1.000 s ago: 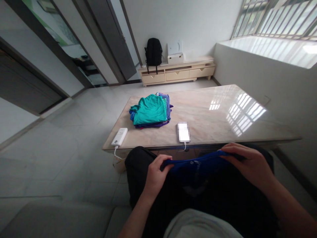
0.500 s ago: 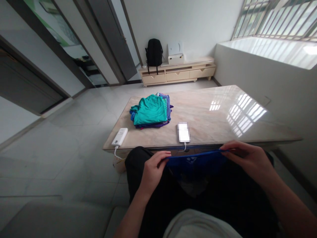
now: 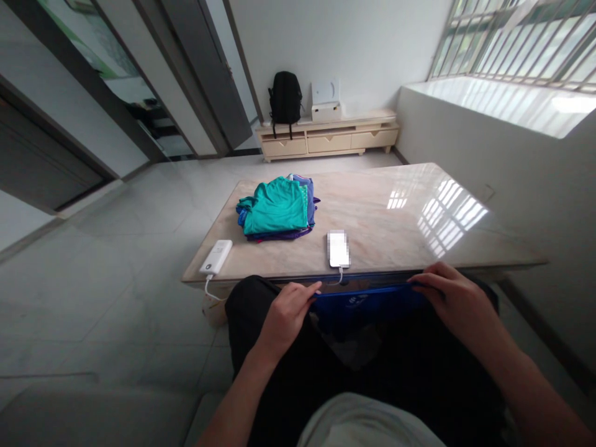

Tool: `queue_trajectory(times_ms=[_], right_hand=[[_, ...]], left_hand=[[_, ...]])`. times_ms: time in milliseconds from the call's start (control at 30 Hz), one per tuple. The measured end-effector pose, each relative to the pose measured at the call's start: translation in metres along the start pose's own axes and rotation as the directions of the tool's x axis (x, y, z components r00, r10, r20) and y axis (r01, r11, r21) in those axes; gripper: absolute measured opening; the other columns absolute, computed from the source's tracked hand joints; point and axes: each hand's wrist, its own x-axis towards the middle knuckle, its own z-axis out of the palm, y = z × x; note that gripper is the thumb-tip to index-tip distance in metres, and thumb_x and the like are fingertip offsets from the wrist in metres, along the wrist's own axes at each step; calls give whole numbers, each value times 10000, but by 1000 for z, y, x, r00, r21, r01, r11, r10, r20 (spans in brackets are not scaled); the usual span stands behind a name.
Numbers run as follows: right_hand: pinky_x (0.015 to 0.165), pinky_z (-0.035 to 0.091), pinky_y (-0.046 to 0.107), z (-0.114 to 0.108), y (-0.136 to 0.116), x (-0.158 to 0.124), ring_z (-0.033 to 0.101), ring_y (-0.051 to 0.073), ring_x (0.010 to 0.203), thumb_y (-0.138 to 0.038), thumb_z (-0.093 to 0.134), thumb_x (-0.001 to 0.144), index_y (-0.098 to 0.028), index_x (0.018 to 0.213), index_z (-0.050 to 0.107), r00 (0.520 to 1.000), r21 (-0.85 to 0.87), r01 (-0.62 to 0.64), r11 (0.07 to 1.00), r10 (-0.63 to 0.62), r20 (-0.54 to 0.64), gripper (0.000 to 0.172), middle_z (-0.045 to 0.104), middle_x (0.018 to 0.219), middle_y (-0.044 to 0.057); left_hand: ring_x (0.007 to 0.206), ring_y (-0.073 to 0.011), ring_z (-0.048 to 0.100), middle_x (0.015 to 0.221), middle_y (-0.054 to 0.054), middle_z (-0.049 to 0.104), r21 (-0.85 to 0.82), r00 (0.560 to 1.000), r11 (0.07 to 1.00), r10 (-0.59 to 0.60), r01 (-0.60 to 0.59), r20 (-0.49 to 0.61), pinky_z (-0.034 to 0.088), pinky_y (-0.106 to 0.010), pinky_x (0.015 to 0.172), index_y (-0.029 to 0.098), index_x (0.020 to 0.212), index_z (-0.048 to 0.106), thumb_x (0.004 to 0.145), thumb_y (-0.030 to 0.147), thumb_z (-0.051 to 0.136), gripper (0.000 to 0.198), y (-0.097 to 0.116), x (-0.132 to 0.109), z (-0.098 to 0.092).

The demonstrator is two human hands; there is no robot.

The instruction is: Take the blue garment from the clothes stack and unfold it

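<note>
My left hand point(image 3: 288, 320) and my right hand point(image 3: 454, 299) pinch opposite ends of a dark blue garment point(image 3: 367, 308), holding it spread across my black-trousered lap. A small white print shows on the cloth. Beyond my hands, on a pale marble table point(image 3: 395, 230), lies a stack of folded clothes point(image 3: 274, 208) with a teal top uppermost. A phone point(image 3: 338, 248), its screen blurred, and a white power bank point(image 3: 216, 256) rest near the table's front edge, each with a white cable running over it.
A low cream cabinet point(image 3: 326, 143) stands against the far wall, carrying a black backpack point(image 3: 285, 97) and a white box point(image 3: 326, 110). Doors line the left side, and a barred window point(image 3: 512, 43) is at upper right. A grey sofa edge point(image 3: 93, 416) lies at lower left.
The blue garment has gone from a sagging arc to a flatter spread between my hands, and it now sits lower on my lap. The whole view has shifted slightly.
</note>
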Motion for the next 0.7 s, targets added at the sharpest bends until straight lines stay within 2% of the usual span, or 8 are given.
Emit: queue_trajectory(times_ms=[167, 300, 400, 500, 600, 700], right_hand=[[787, 535, 339, 1, 2, -3, 692, 211, 883, -438, 661, 936, -256, 927, 768, 998, 43, -16, 999, 18, -56, 211, 701, 1076, 37], [680, 516, 319, -1, -1, -5, 625, 159, 708, -470, 705, 896, -249, 896, 722, 994, 58, -86, 995, 90, -62, 222, 712, 1055, 15], [615, 474, 312, -3, -7, -6, 556, 137, 630, -444, 708, 890, -235, 846, 681, 991, 79, -99, 992, 106, -82, 215, 708, 1024, 14], [591, 443, 307, -3, -11, -6, 529, 131, 615, -388, 713, 894, -232, 838, 657, 990, 130, -86, 988, 99, -102, 174, 704, 1006, 10], [588, 448, 295, -1, -13, -7, 577, 140, 656, -323, 722, 886, -240, 886, 669, 988, 196, -71, 978, 97, -123, 99, 721, 1007, 4], [643, 511, 284, 1, -15, -10, 672, 167, 762, -287, 700, 896, -246, 930, 679, 990, 261, -73, 962, 102, -98, 58, 756, 1024, 3]], left_hand=[[1059, -209, 660, 1202, -71, 745, 28, 998, 998, 48, -49, 36, 565, -379, 945, 245, 1426, 584, 998, 49, 456, 489, 3, 2, -1], [1138, -190, 674, 1270, -51, 727, -22, 999, 1000, 4, -3, 34, 559, -356, 1012, 267, 1482, 523, 1007, 50, 428, 531, 2, 0, 4], [1122, -183, 706, 1244, -43, 745, -17, 996, 996, -88, 87, -28, 564, -326, 1012, 263, 1482, 513, 1025, 126, 480, 478, -2, -1, 10], [998, -195, 740, 1110, -46, 779, 67, 978, 981, -176, 184, -113, 580, -306, 933, 235, 1250, 673, 1016, 226, 568, 257, -5, -1, 12], [869, -193, 720, 941, -40, 760, 132, 962, 958, -240, 256, -126, 561, -295, 826, 222, 1014, 724, 1007, 254, 584, 144, -4, 1, 10], [837, -177, 700, 899, -31, 736, -33, 931, 932, -362, 361, -52, 536, -278, 792, 215, 986, 697, 1005, 266, 573, 136, 6, 3, 15]])
